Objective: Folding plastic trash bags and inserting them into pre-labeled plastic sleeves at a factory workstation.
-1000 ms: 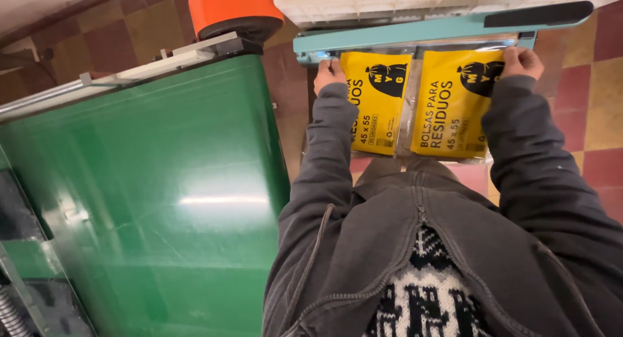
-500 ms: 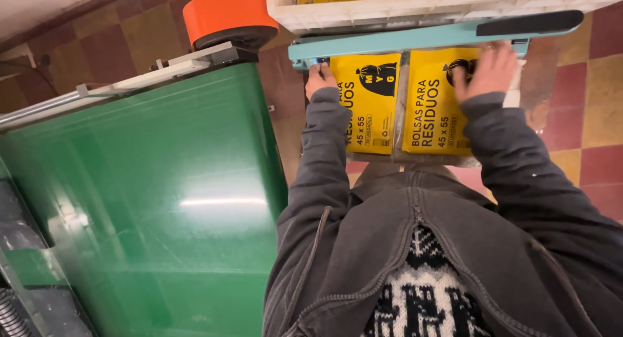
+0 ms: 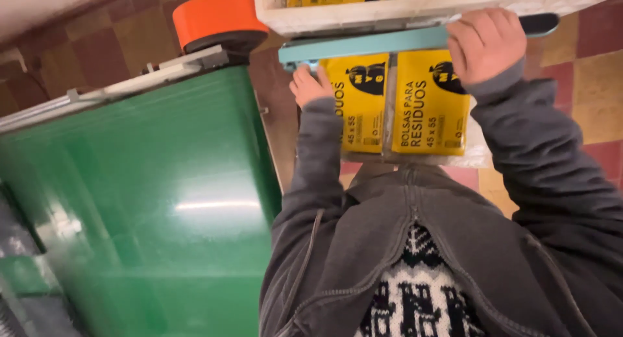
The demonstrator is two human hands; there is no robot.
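Note:
Two yellow flat packs lie side by side inside a clear plastic wrap, just in front of my chest. A teal bar with a black end crosses over their top edge. My right hand rests on top of that bar near its black end, fingers curled over it. My left hand grips the left edge of the wrapped packs, just below the bar's left end.
A wide sheet of shiny green film fills the left side, held under a grey rail. An orange roll sits at its far end. A white box with more yellow packs lies beyond the bar. Red and tan floor tiles lie below.
My right hand has left the right corner of the packs and moved up onto the teal bar. My left hand stays at the left edge.

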